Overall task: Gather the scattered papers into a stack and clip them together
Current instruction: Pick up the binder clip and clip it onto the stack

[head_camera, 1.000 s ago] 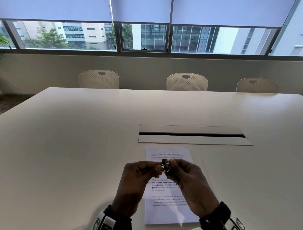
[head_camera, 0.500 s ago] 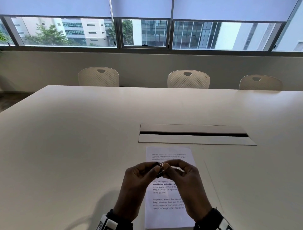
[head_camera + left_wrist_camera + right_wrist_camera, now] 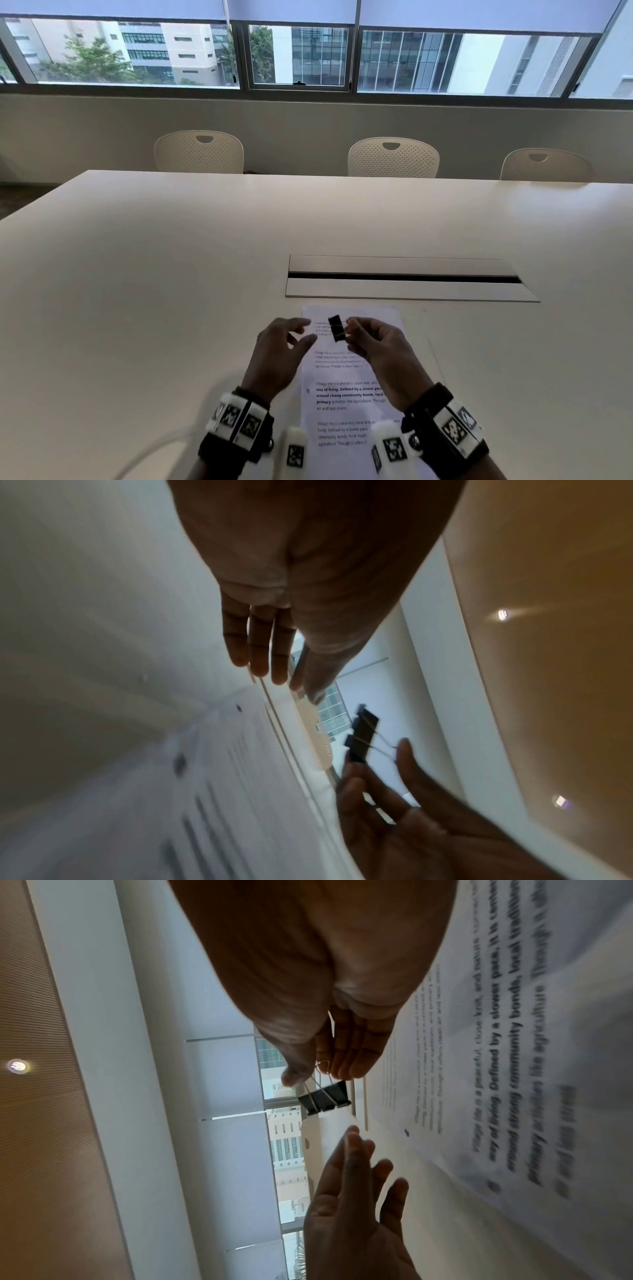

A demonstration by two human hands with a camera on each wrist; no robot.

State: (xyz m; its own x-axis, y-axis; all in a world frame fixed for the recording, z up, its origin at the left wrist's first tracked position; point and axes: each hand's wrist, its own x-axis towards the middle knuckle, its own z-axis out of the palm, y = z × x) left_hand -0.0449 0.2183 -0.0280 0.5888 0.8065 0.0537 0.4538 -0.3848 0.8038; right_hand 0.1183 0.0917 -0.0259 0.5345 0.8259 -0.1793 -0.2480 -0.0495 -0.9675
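Two hands hover above a stack of papers (image 3: 346, 394) lying flat on a pale bench (image 3: 137, 291), seen from the head camera. The right hand (image 3: 380, 349) pinches a black binder clip (image 3: 336, 328) by its wire handles, in the air above the far end of the papers. The left hand (image 3: 281, 356) floats just beside the clip, its grip loose and holding nothing. Beyond the papers a long cable hatch (image 3: 404, 279) is set into the bench, and three pale chairs stand at the far side.

From the left wrist, the left hand (image 3: 274, 615) shows straight, relaxed fingers. The clip (image 3: 364, 734) hangs past them, its handles between the right hand's (image 3: 394, 799) thumb and fingers, with the blurred papers (image 3: 171, 791) below.

From the right wrist, the right hand (image 3: 329, 1031) grips the silver handles and the clip's (image 3: 325, 1096) black body points away. The left hand (image 3: 356, 1191) is spread, apart from the clip. The papers (image 3: 514, 1069) lie beneath.

The step in hand looks like fitting the clip. To do it well, squeeze both handles fully so the mouth gapes, let the free hand square and pin the sheets near their far edge, then slide the mouth fully over that edge before letting go.
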